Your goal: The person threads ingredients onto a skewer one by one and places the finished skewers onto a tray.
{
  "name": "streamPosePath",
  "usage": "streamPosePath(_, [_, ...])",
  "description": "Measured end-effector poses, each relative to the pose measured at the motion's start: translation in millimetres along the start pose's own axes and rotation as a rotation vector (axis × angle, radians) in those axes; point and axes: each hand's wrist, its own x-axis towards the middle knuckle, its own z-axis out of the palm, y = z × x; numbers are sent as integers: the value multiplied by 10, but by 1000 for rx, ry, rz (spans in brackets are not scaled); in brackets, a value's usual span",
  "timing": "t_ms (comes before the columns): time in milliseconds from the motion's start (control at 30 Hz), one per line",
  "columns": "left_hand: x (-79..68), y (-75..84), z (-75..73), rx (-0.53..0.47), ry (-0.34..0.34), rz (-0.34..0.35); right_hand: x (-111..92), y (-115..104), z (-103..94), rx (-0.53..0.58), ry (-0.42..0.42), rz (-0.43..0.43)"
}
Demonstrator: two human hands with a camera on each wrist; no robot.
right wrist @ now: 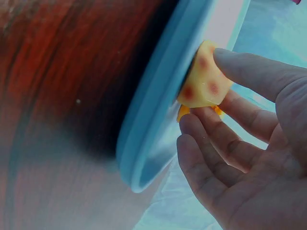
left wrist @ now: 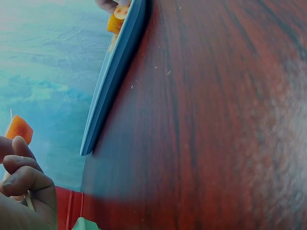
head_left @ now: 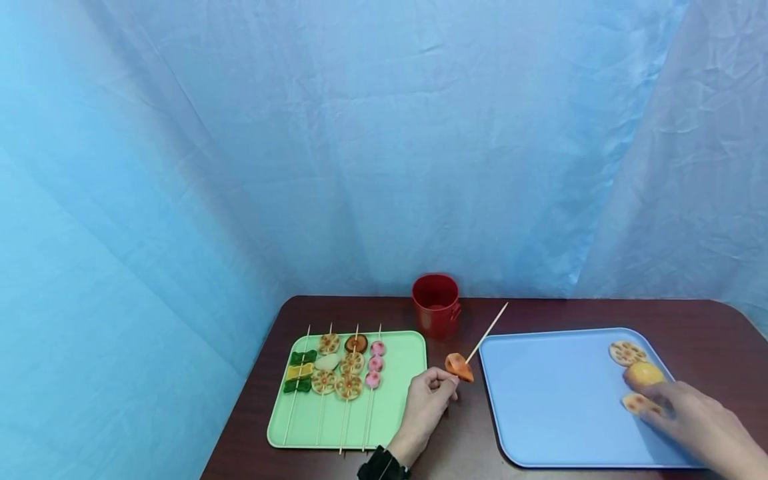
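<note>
My left hand (head_left: 425, 403) holds a thin wooden skewer (head_left: 487, 332) between the two trays. Threaded low on that skewer is an orange food piece (head_left: 459, 367), right by the fingertips; in the left wrist view the orange piece (left wrist: 20, 130) sits just above the curled fingers. Over the right side of the blue tray (head_left: 558, 400), my right hand (head_left: 699, 417) pinches a pale yellow slice with reddish-brown spots (right wrist: 205, 79), thumb on one face and fingers behind. A yellow chunk (head_left: 645, 375) lies against it, and a lotus root slice (head_left: 627, 353) is farther back.
To the left, a green tray (head_left: 399, 427) bears several loaded skewers with green, yellow, brown and pink pieces (head_left: 375, 364). A red cup (head_left: 436, 310) stands at the table's back edge, behind the gap between the trays. Blue cloth (head_left: 420, 147) hangs behind the dark wooden table (head_left: 678, 317).
</note>
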Motion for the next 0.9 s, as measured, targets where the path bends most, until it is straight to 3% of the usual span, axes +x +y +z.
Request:
streamPosePath(267, [-18, -3, -7, 11, 2, -16, 11, 3, 55, -5, -28, 43])
streamPosePath(567, [-15, 6, -4, 11, 0, -14, 43, 18, 87, -40, -23, 20])
streamPosePath(900, [-23, 20, -7, 11, 0, -20, 27, 13, 48, 22, 3, 8])
